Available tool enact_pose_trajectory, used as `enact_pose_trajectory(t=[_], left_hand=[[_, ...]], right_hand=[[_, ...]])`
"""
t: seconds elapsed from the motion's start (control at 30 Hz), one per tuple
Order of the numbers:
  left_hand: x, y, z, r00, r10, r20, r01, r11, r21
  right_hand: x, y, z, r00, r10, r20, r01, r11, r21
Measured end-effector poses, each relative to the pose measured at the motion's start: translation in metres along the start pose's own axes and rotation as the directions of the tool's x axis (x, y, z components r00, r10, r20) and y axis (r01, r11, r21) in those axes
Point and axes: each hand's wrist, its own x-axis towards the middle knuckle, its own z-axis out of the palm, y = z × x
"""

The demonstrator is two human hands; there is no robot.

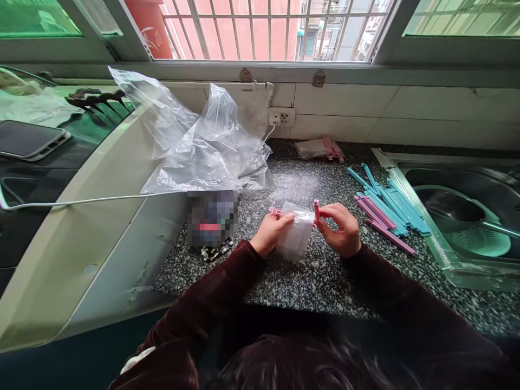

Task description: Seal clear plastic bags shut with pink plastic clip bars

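Above the speckled counter, my left hand (271, 232) pinches a small clear plastic bag (293, 238) near its upper left. A pink bag clip (275, 210) sticks out beyond those fingers and seems to run along the bag's top edge. My right hand (342, 228) is closed on the clip's other end (317, 209), which stands upright between thumb and fingers at the bag's right corner. Most of the clip along the bag is hidden by fingers and plastic. Nearest my right hand lie loose pink clips (379, 212) and a pile of turquoise clips (400, 203).
A crumpled large clear bag (207, 146) lies at the back left, near a blurred dark object (212, 219). Pink clips beside a filled bag (314, 148) rest by the wall. A sink (442, 260) is at right. A white cable (101, 200) crosses the left side.
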Motion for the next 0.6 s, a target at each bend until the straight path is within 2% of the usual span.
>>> enact_pose_trajectory(t=[0.23,0.6], left_hand=[[0.0012,-0.0043,-0.0013,1.0,0.007,0.026,-0.008,1.0,0.03],[0.0026,-0.005,-0.003,0.997,-0.069,0.033,0.068,0.998,0.018]], right_hand=[[-0.0028,0.0015,0.0025,0.999,-0.023,0.026,0.024,0.999,-0.049],[-0.0044,0.0022,0.0048,0.997,-0.003,0.08,0.007,0.999,-0.049]])
